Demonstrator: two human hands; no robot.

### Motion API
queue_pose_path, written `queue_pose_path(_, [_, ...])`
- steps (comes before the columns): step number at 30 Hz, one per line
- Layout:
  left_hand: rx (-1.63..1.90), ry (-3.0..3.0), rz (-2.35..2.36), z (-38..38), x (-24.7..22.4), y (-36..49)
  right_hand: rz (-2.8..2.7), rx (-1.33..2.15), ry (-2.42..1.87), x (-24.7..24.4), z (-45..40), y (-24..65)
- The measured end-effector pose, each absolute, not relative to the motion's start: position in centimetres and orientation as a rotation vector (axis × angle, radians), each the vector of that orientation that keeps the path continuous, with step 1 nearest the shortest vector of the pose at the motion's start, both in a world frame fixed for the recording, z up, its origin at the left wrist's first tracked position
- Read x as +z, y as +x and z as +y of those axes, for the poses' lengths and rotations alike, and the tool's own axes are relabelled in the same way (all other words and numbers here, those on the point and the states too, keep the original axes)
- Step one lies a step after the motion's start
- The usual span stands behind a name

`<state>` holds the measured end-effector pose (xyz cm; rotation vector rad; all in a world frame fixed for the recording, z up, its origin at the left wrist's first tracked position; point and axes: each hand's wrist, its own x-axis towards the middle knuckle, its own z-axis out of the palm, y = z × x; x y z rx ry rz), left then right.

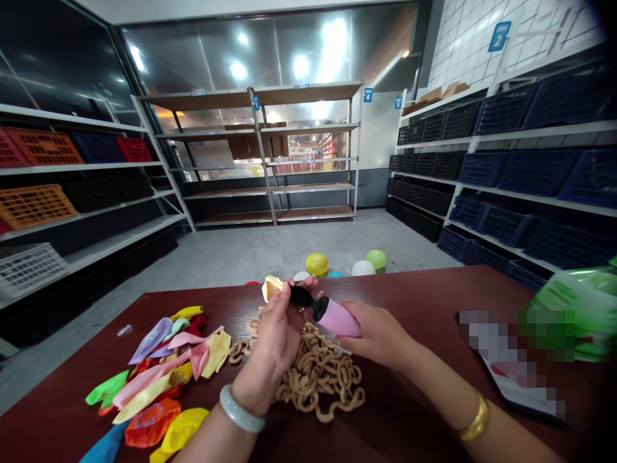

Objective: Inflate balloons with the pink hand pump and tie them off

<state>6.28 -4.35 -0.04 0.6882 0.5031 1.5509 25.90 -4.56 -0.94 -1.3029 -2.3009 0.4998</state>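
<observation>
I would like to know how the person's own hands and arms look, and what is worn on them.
Both the left hand and the right hand are without gloves, and no sleeve shows on either forearm. The left wrist wears a smooth, rounded, pale greenish-white bangle; the right wrist wears a broad, shiny, gold-coloured bracelet.

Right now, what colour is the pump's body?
The pump's body is pink, clearest in the head view.

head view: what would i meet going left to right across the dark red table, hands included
Pile of limp multicoloured balloons → left hand → pink-and-black plastic pump → right hand → flat white-faced slab with dark edges → green translucent plastic package
</observation>
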Motion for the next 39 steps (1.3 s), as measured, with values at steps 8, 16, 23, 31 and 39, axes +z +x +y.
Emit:
queue_pose_path(8, [1.771, 0.593, 0.5, -3.1, 0.5, 4.8, -2.348, 0.511, -1.162, -1.7, -5.1, 24.8])
queue_pose_path(16, [1.852, 0.531, 0.439, -1.4, 1.5, 0.3, -2.068, 0.945, -0.956, -2.6, -3.4, 25.3])
queue_pose_path(23, [1.958, 0.505, 0.411, -0.8, 1.9, -1.8, -1.977, 1.251, -0.914, -2.5, -1.1, 28.9])
queue_pose_path(31, [2.049, 0.525, 0.411, -0.5, 1.5, -1.9, -1.835, 1.645, -0.944, -3.3, 0.1, 31.7])
queue_pose_path(39, [2.066, 0.5, 0.369, -0.5, 1.4, -0.4, -1.791, 1.607, -0.95, -3.4, -0.4, 30.4])
